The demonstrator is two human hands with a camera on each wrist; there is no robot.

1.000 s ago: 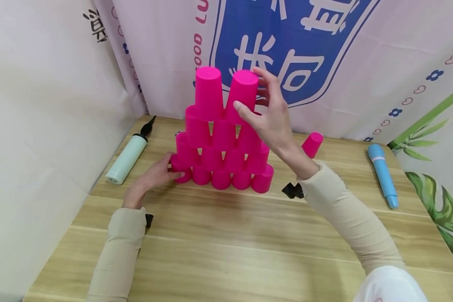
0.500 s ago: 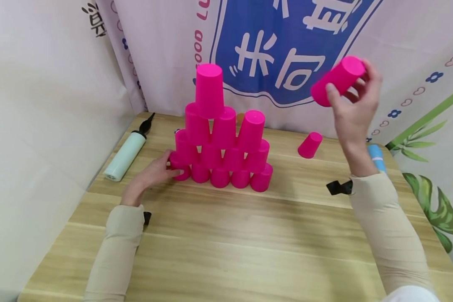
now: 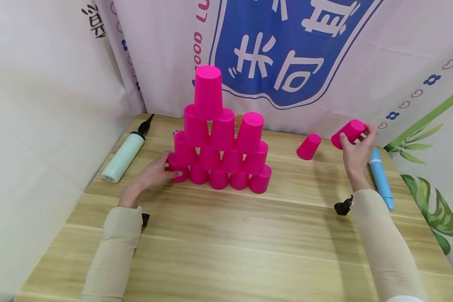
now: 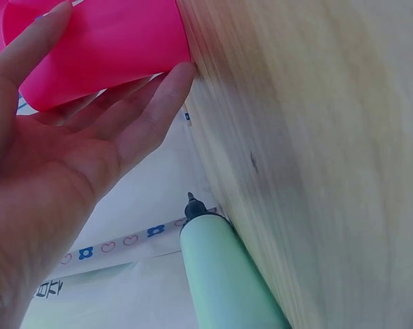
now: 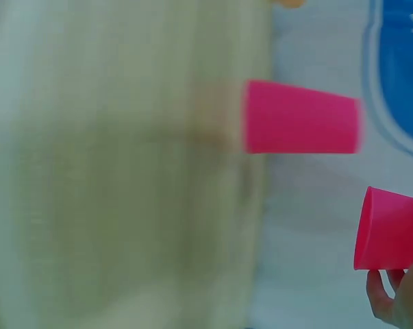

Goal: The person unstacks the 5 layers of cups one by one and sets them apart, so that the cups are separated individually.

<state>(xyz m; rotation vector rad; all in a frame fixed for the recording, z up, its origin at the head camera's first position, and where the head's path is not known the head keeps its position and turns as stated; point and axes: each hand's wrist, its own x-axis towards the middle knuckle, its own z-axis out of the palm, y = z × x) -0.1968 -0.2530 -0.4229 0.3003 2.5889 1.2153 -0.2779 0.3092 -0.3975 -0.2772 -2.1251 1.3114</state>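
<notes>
Upside-down pink plastic cups stand in a stepped pyramid (image 3: 219, 144): several in each of the two lowest rows, three in the third and a single top cup (image 3: 208, 93) at its left. My left hand (image 3: 152, 173) holds the bottom row's leftmost cup (image 4: 117, 51), thumb in front and fingers along its other side. Off to the right, my right hand (image 3: 356, 157) grips another pink cup (image 3: 345, 135) above the table, tilted with its base up to the right. Left of it, a loose pink cup (image 3: 308, 147) stands upside down near the back edge.
A pale green hand pump (image 3: 124, 156) with a black nozzle lies at the table's left. A blue pump-like tube (image 3: 380, 178) lies at the right, beside my right forearm. Printed cloth (image 3: 158, 50) hangs behind the wooden table (image 3: 226, 243).
My right hand has taken one cup off the pyramid's top row, carried it right and then lowered it toward the table. My left hand stays at the bottom left cup.
</notes>
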